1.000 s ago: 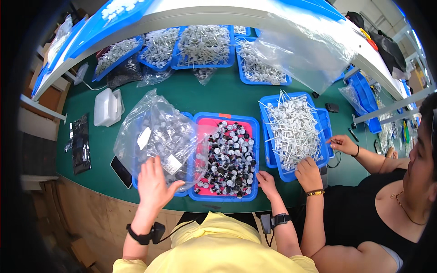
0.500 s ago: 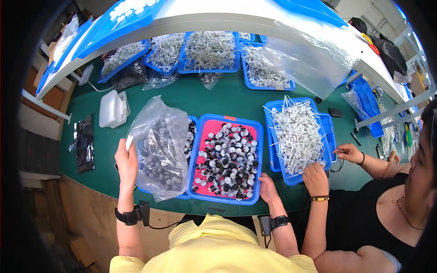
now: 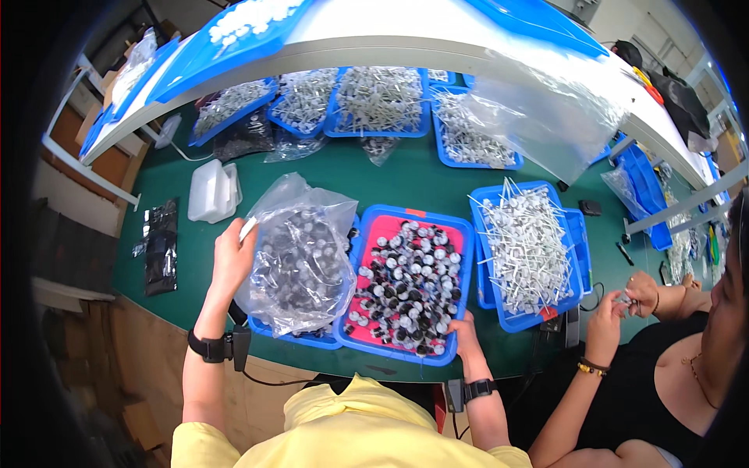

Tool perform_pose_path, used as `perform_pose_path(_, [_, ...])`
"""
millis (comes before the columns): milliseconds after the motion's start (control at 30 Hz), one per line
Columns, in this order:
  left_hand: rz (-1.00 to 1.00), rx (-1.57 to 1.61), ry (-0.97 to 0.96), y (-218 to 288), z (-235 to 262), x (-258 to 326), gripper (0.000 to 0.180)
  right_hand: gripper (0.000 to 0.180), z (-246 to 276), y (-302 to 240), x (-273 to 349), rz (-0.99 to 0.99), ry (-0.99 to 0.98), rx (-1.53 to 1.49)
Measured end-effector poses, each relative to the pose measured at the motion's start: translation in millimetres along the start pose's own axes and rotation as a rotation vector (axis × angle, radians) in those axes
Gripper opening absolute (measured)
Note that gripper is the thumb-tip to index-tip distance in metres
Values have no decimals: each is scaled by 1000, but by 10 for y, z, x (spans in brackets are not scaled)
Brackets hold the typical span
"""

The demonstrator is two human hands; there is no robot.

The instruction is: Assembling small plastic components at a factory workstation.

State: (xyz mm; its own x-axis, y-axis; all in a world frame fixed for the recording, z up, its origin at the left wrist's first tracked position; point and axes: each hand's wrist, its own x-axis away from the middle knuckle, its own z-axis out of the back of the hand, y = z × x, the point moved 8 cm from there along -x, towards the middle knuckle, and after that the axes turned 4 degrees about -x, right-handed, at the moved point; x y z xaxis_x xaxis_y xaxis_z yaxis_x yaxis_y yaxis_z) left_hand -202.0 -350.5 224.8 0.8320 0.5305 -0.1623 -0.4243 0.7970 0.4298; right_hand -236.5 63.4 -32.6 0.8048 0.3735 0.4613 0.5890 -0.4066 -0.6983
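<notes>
My left hand (image 3: 233, 259) is closed around a small white stick-like piece (image 3: 248, 228), at the left edge of a clear plastic bag (image 3: 300, 261). Whether the fingers also pinch the bag is unclear. The bag lies over a blue tray (image 3: 312, 340) of black-and-clear round parts, most of it hidden. To its right is a blue tray with a pink bottom (image 3: 403, 357), holding many loose black-and-clear round parts (image 3: 409, 285). My right hand (image 3: 466, 337) grips this tray's lower right rim.
Farther right, a blue tray (image 3: 507, 324) holds white-stemmed parts. A co-worker's hands (image 3: 620, 304) hold a small piece beside it. Several blue trays of stemmed parts stand under the shelf (image 3: 351, 54). White plastic boxes (image 3: 212, 191) and a black packet (image 3: 161, 246) sit at left.
The view has shifted, so the table appears farther right. The clear bag has settled wider over the left tray. The co-worker's hand has left the stemmed-parts tray and joined the other hand.
</notes>
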Motion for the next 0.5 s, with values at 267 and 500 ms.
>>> perform_pose_path(267, [-53,43,-93,-194,-23,-193,17,52,-22,-143,324,-11,9,80])
perform_pose_path(500, [-171,-254,-251,-224,-472,-93,19,46,-360,-589,573,37,-7,51])
